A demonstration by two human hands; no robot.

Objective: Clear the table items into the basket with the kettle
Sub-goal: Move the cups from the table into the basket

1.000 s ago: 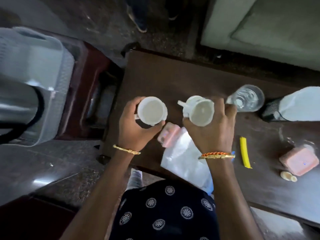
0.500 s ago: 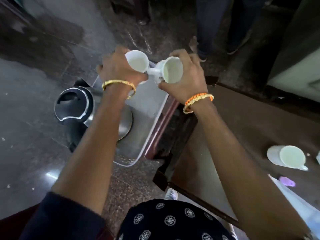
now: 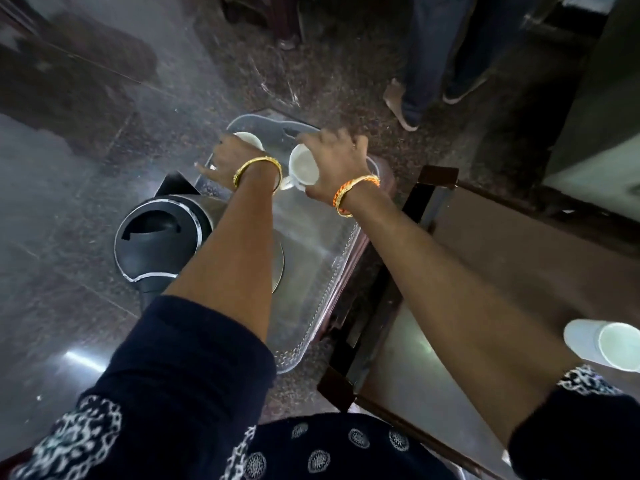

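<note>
No text, label, brand, number or sign can be read anywhere in the frame. The kettle (image 3: 156, 244), the basket (image 3: 322, 271) and the white cups show plain surfaces, and the dark clothing at the bottom carries only a round white pattern, no lettering.
</note>
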